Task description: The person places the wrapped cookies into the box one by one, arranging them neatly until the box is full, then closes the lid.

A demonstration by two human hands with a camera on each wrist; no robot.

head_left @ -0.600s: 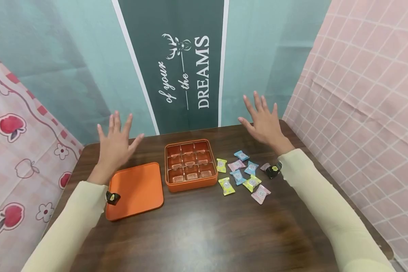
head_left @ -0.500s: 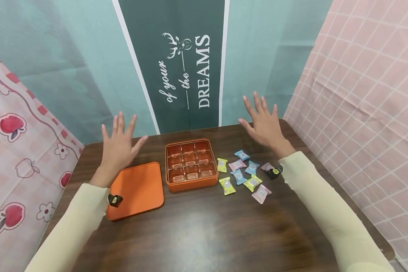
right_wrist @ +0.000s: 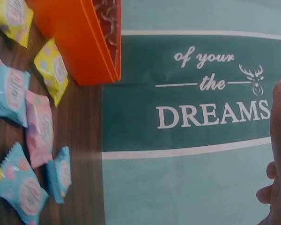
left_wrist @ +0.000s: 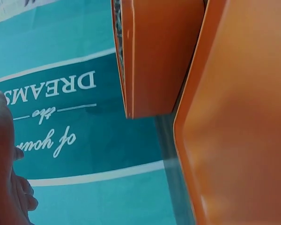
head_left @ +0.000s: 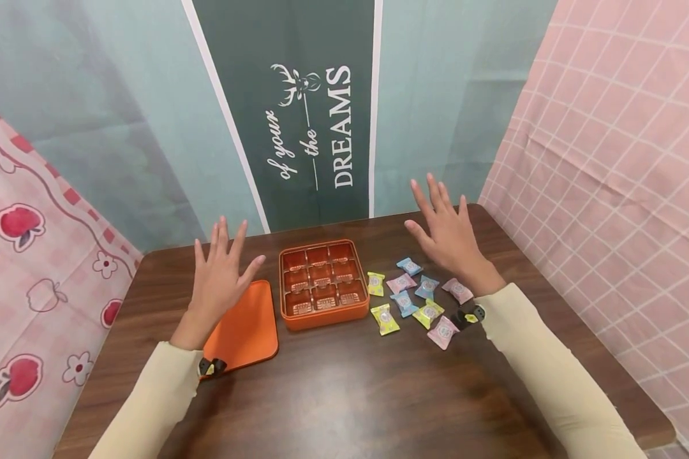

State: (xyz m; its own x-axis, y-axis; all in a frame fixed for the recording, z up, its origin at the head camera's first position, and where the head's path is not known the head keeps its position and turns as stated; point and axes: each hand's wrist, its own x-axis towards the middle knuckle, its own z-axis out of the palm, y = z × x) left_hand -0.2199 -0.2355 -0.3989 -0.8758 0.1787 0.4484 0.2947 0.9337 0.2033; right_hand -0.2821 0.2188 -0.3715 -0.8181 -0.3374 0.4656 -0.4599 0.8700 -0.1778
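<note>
My left hand point(head_left: 218, 280) hovers with spread fingers above the orange lid point(head_left: 247, 328), which lies flat on the table and is partly hidden by the hand and wrist. Fingers spread as well, my right hand point(head_left: 449, 237) is held up behind and above the wrapped candies point(head_left: 402, 284). Neither hand holds anything. Between them sits an orange square box point(head_left: 324, 317) with a clear divided insert point(head_left: 321, 274) whose compartments hold nothing. Several candies in yellow, blue and pink wrappers lie loose to its right. In the right wrist view a pink candy point(right_wrist: 39, 129) lies among blue ones.
The dark wooden table point(head_left: 344, 395) carries everything. A teal cloth point(head_left: 448, 95) with printed lettering hangs behind it. A pink checked cloth point(head_left: 614, 191) hangs at the right, and an apple-patterned cloth point(head_left: 51, 268) at the left. Both wrists wear small dark camera mounts.
My left hand has moved right and nearer, covering more of the lid. The right hand has come slightly lower in view. The box, lid and candies stay in place on the table.
</note>
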